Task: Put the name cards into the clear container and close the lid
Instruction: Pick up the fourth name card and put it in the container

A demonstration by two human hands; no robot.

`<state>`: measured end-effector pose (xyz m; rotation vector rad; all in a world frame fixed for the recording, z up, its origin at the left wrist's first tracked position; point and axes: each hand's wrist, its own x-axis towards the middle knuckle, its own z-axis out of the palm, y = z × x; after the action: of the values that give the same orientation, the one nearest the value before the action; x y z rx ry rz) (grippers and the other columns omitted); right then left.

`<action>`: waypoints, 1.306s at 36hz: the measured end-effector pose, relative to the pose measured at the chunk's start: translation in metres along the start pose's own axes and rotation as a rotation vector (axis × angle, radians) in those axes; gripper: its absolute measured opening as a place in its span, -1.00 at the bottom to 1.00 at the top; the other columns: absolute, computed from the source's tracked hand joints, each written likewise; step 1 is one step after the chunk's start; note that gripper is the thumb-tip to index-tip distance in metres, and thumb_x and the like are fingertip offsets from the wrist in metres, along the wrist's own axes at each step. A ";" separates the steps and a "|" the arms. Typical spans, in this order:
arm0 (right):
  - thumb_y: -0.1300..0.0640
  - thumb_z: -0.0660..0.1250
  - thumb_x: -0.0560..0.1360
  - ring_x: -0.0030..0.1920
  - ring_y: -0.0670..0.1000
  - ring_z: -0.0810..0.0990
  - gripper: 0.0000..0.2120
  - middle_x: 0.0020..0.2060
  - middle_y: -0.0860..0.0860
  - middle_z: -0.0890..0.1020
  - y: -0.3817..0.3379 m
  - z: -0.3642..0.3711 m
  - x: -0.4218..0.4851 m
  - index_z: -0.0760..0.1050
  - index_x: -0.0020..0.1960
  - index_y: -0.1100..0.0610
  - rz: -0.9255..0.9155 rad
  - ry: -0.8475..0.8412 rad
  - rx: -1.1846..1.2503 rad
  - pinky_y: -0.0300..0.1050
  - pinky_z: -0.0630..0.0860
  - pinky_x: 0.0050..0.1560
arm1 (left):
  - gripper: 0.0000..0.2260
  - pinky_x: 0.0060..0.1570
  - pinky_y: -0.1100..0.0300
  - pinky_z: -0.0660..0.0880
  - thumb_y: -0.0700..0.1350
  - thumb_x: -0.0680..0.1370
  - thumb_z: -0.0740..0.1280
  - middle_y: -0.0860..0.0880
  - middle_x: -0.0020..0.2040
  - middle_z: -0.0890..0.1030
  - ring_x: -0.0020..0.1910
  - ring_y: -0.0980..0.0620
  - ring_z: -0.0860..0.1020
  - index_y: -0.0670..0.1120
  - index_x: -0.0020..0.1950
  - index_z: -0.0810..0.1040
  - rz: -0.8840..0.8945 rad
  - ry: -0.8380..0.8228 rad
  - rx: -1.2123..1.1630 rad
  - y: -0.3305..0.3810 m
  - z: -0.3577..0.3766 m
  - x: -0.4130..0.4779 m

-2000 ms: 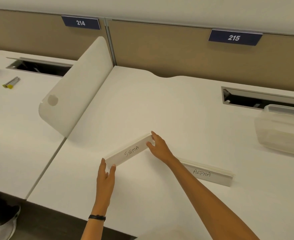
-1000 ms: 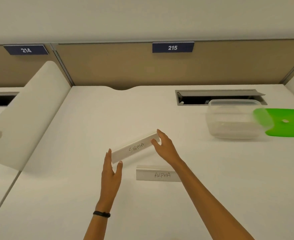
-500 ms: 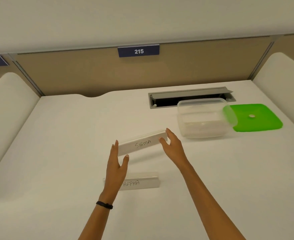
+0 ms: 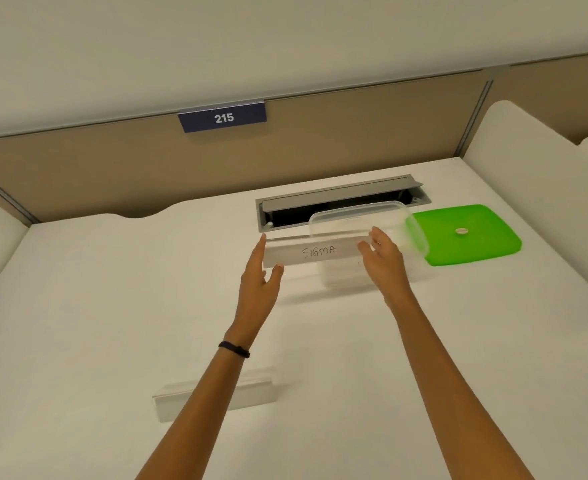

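A white name card marked SIGMA (image 4: 315, 251) is held level in the air between my two hands. My left hand (image 4: 259, 271) grips its left end and my right hand (image 4: 382, 259) grips its right end. The card hangs in front of the clear container (image 4: 394, 216), which stands open on the desk. The green lid (image 4: 469, 233) lies flat just right of the container. A second white name card (image 4: 261, 389) lies on the desk near me, partly hidden under my left forearm.
A grey cable slot (image 4: 341, 194) is sunk into the white desk (image 4: 112, 306) behind the container. White side dividers (image 4: 528, 174) rise on both sides. A tan back panel carries a blue 215 plate (image 4: 223, 117).
Both hands lifted the SIGMA card off the desk and carried it right and forward to the container. The other card stayed on the desk and now lies under my left forearm.
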<state>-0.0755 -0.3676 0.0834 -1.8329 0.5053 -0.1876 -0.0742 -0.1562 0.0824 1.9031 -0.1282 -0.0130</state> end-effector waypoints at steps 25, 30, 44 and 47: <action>0.27 0.18 0.52 0.29 0.18 0.47 -0.61 0.29 0.22 0.49 0.029 -0.072 0.135 0.39 0.33 0.31 0.139 0.057 -0.194 -0.02 0.39 0.27 | -0.56 0.40 0.07 0.27 -0.27 0.58 0.16 -0.14 0.45 0.32 0.43 -0.11 0.31 -0.14 0.47 0.24 -0.139 0.000 0.113 0.003 0.143 0.101; 0.27 0.18 0.52 0.25 0.26 0.46 -0.65 0.24 0.31 0.50 0.033 -0.063 0.150 0.40 0.24 0.43 0.127 0.011 -0.328 0.06 0.40 0.24 | -0.58 0.27 0.12 0.39 -0.22 0.60 0.14 -0.21 0.42 0.25 0.32 -0.18 0.40 -0.20 0.46 0.22 -0.239 -0.103 0.240 -0.002 0.151 0.111; 0.26 0.18 0.52 0.05 0.15 0.50 -0.92 -0.13 0.17 0.46 0.051 -0.043 0.166 0.39 -0.13 0.26 0.175 -0.040 -0.441 -0.15 0.31 -0.11 | -0.56 0.31 0.09 0.30 -0.19 0.60 0.13 -0.26 0.50 0.15 0.39 -0.11 0.33 -0.17 0.48 0.20 -0.376 -0.278 0.427 -0.011 0.160 0.127; 0.24 0.18 0.53 0.26 0.21 0.46 -0.69 0.20 0.27 0.51 0.051 -0.043 0.164 0.43 0.22 0.37 0.195 -0.051 -0.450 -0.05 0.43 0.13 | -0.57 0.29 0.07 0.32 -0.19 0.60 0.13 -0.26 0.49 0.18 0.39 -0.13 0.32 -0.18 0.47 0.19 -0.379 -0.303 0.456 -0.010 0.161 0.126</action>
<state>0.0418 -0.4882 0.0287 -2.2006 0.7298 0.1155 0.0405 -0.3165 0.0262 2.3454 0.0318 -0.5721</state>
